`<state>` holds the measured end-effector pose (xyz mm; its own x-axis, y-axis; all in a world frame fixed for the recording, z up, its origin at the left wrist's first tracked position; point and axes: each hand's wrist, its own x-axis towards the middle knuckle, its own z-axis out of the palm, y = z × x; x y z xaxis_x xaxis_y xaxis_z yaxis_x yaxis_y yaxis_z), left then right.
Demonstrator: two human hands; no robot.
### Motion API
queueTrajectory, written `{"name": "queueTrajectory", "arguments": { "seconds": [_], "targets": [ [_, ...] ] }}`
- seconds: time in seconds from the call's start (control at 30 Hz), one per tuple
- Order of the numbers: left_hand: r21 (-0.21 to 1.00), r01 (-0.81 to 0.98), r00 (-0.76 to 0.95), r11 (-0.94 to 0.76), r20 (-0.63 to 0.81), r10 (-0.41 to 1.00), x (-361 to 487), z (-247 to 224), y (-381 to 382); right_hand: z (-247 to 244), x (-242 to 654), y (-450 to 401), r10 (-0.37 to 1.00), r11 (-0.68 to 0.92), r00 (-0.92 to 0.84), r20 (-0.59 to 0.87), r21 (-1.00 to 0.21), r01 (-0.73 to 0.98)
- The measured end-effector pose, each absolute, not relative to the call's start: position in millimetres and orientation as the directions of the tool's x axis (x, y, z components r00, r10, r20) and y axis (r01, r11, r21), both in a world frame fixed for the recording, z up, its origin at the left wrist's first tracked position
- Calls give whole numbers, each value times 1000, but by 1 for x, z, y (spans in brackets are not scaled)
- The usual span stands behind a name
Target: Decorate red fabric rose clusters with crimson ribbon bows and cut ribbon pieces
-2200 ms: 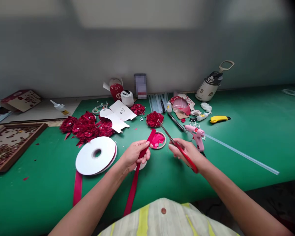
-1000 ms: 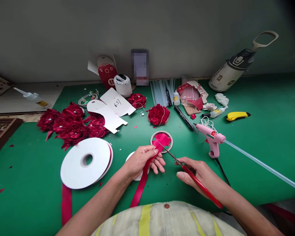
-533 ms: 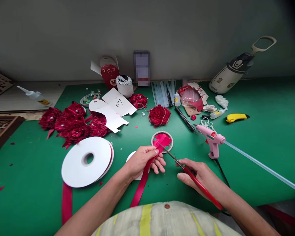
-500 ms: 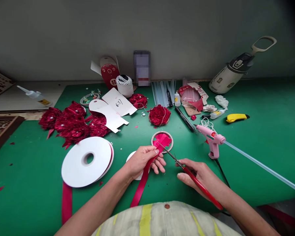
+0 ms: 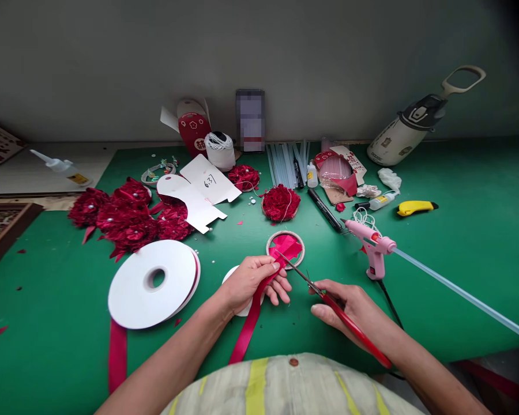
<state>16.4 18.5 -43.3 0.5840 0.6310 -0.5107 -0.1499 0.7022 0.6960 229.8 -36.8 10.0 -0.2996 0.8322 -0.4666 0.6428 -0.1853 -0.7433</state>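
Note:
My left hand point(image 5: 257, 282) pinches a red satin ribbon point(image 5: 251, 323) between thumb and fingers, and its tail hangs down toward my lap. In my right hand point(image 5: 348, 311) are red-handled scissors point(image 5: 350, 327), whose blades lie across the ribbon just beyond my left thumb. Under the blade tips sits a tape-roll ring point(image 5: 302, 242) with cut red ribbon pieces point(image 5: 289, 245) inside it. A white disc point(image 5: 228, 275) is partly covered by my left hand. To the left stands a large white ribbon spool point(image 5: 132, 288), with red ribbon trailing off the table's near side.
Red ribbon flowers point(image 5: 127, 222) cluster at the left, and another flower point(image 5: 281, 203) sits beyond the ring. On the right are a pink glue gun point(image 5: 374, 245) with a long glue stick, a yellow cutter point(image 5: 415, 208) and a bottle point(image 5: 398, 135). A phone point(image 5: 251, 121) leans against the wall.

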Motion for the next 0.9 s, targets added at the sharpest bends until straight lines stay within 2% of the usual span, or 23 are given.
{"name": "queueTrajectory", "arguments": {
  "seconds": [0.5, 0.73, 0.9],
  "targets": [
    [699, -126, 582, 704, -522, 623, 12, -42, 20, -5, 231, -37, 879, -177, -223, -421, -722, 669],
    [743, -231, 451, 628, -490, 746, 8, -31, 21, 3, 233, -40, 900, -194, -181, -396, -736, 649],
    [723, -231, 476, 651, -500, 724, 8, -28, 15, 11, 230, -46, 882, -167, -244, -404, -751, 638]
  ]
}}
